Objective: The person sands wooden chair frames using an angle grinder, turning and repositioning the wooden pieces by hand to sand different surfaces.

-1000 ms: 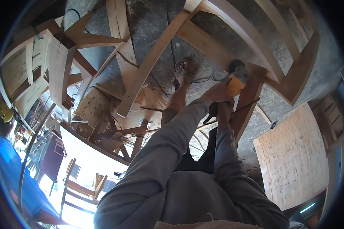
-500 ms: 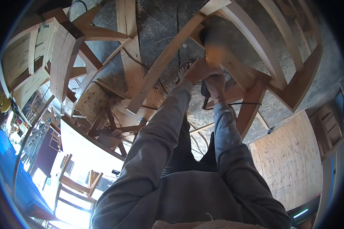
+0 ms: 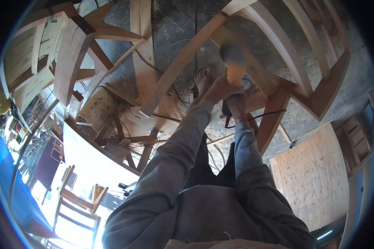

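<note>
Both my hands are closed around an orange corded angle grinder (image 3: 235, 75), whose round dark head is blurred. My left hand (image 3: 221, 90) wraps the orange body. Just behind it, my right hand (image 3: 237, 106) grips the dark rear end, where a black cord (image 3: 270, 113) trails to the right. The grinder's head is over a flat rail of a wooden chair frame (image 3: 253, 68); whether it touches the wood cannot be made out. A long curved leg (image 3: 183, 60) of this frame slants past my left hand.
More wooden furniture frames (image 3: 70, 58) stand at the left. Wood offcuts (image 3: 129, 143) lie heaped near my left arm. A plywood sheet (image 3: 311, 174) is at the right, a chair (image 3: 77, 203) at the lower left. My bare foot (image 3: 202, 79) is close to the grinder; cables cross the floor.
The grinder and both hands have shifted slightly down in view, toward me. Its dark head shows more clearly now. The view itself has moved slightly.
</note>
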`<action>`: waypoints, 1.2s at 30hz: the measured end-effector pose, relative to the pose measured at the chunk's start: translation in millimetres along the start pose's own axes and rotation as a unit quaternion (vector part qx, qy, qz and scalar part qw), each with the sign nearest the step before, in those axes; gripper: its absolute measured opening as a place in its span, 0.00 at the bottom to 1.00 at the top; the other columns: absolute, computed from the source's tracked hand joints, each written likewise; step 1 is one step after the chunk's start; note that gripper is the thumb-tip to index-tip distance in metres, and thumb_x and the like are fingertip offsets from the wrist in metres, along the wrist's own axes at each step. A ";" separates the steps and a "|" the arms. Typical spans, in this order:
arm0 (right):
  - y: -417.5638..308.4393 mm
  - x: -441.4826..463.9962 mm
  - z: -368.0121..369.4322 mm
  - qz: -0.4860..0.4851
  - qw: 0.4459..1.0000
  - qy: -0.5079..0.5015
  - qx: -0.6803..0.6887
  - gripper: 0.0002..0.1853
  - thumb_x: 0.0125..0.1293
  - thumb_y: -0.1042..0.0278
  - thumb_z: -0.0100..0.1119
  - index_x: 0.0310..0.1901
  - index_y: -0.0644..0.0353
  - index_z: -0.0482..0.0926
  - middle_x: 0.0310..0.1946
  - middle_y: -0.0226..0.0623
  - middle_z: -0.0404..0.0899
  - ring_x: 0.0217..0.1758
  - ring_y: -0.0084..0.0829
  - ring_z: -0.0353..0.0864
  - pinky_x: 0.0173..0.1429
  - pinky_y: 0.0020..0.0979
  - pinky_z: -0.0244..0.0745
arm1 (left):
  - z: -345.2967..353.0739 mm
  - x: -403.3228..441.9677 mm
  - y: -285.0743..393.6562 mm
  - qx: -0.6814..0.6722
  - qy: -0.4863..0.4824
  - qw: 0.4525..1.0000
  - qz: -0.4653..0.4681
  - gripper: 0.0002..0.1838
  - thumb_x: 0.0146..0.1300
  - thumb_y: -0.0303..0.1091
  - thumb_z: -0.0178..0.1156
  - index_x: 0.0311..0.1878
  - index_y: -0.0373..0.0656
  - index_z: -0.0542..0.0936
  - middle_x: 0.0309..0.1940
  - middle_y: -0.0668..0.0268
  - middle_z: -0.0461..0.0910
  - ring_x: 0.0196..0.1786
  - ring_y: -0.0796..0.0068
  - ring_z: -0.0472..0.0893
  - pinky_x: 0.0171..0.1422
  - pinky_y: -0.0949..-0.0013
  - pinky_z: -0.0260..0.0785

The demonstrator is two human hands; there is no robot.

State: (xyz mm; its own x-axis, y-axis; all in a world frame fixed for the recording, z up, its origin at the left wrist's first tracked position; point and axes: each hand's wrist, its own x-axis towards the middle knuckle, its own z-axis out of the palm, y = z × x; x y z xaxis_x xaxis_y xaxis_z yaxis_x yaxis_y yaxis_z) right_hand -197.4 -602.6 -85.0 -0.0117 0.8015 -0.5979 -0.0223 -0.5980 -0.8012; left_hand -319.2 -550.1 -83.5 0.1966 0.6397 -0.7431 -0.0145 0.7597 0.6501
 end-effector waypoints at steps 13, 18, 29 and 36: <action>-20.7 22.9 10.6 0.010 0.999 0.018 0.047 0.16 0.59 0.71 0.74 0.48 0.63 0.83 0.41 0.29 0.85 0.43 0.19 0.82 0.46 0.26 0.79 | -15.2 20.9 28.4 0.150 -0.013 0.985 0.082 0.29 0.53 0.44 0.81 0.51 0.34 0.85 0.43 0.61 0.89 0.44 0.73 0.88 0.49 0.65 0.80; -56.9 60.2 17.3 0.021 0.996 -0.027 -0.078 0.16 0.61 0.68 0.75 0.48 0.65 0.85 0.38 0.30 0.88 0.39 0.20 0.85 0.43 0.27 0.79 | -31.2 44.5 52.0 0.140 -0.009 0.986 0.092 0.26 0.56 0.41 0.79 0.52 0.33 0.85 0.45 0.63 0.89 0.45 0.74 0.87 0.50 0.67 0.80; -56.6 31.9 22.2 0.007 0.996 -0.052 -0.068 0.23 0.57 0.71 0.74 0.54 0.65 0.78 0.47 0.36 0.85 0.52 0.25 0.84 0.55 0.29 0.79 | -22.8 -4.4 46.4 -0.057 0.065 0.996 0.007 0.23 0.52 0.38 0.81 0.46 0.33 0.86 0.38 0.65 0.89 0.40 0.76 0.86 0.44 0.68 0.79; -28.9 8.0 -0.5 0.062 0.994 -0.036 -0.080 0.25 0.56 0.70 0.76 0.55 0.63 0.77 0.46 0.34 0.84 0.49 0.23 0.84 0.50 0.28 0.79 | -5.4 -8.5 25.8 -0.040 -0.004 0.998 -0.045 0.29 0.51 0.39 0.82 0.53 0.33 0.84 0.45 0.62 0.88 0.47 0.74 0.87 0.52 0.68 0.79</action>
State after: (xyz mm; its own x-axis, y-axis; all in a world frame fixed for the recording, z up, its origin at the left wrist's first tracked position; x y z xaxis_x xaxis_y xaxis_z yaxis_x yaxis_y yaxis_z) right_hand -196.4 -578.9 -66.6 -0.0760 0.7167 -0.6932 0.1433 -0.6802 -0.7189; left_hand -326.6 -535.3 -61.3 0.2093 0.5676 -0.7963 -0.0751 0.8212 0.5656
